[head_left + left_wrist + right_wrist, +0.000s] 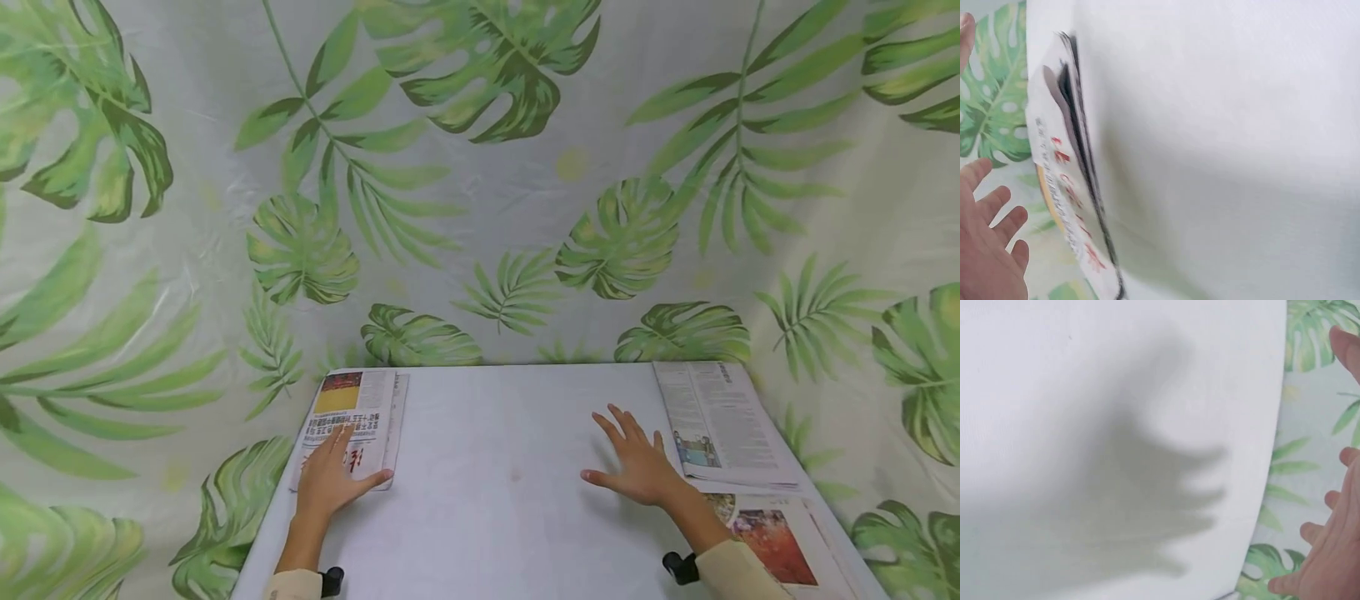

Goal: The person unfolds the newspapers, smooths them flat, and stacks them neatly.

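Note:
My left hand (327, 481) hovers by the folded newspaper (367, 429) at the table's left side, fingers spread and nothing held. In the left wrist view that same newspaper (1072, 206) shows its layered edge, and the spread fingers (1009, 222) appear at the left. Over the right half of the white table (517, 500) is my right hand (637, 467), its fingers apart and holding nothing. It is nearest to the stacked newspaper (712, 425) on the right. The right wrist view shows part of the right hand (1335, 550) and its shadow on the white surface.
Another newspaper (780, 542) with a red picture lies at the front right of the table. Behind and at both sides hangs a leaf-patterned sheet (495, 192). Each wrist wears a black strap, such as the left strap (332, 581).

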`<action>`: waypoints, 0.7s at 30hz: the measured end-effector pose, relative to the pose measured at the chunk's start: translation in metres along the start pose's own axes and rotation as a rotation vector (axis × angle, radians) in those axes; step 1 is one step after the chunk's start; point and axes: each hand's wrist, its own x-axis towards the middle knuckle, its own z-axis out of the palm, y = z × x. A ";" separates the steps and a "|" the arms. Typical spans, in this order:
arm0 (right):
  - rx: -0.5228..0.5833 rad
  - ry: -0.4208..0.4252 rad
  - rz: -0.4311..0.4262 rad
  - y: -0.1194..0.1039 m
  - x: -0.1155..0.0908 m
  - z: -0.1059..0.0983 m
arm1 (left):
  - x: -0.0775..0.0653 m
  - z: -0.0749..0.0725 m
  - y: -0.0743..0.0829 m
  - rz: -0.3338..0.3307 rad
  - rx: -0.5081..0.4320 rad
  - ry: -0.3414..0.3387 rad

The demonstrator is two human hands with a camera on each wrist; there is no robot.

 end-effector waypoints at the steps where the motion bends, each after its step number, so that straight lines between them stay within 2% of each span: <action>1: 0.002 0.000 0.003 -0.001 0.000 0.003 | 0.000 0.001 -0.003 -0.009 -0.001 0.002; 12: 0.005 0.002 0.057 -0.003 -0.011 0.033 | -0.014 0.000 -0.039 -0.080 0.009 -0.003; 16: 0.005 0.031 0.051 -0.001 -0.012 0.039 | -0.015 0.003 -0.051 -0.097 0.023 0.008; 21: 0.026 0.016 0.067 -0.002 -0.010 0.043 | -0.017 0.003 -0.062 -0.185 -0.018 -0.047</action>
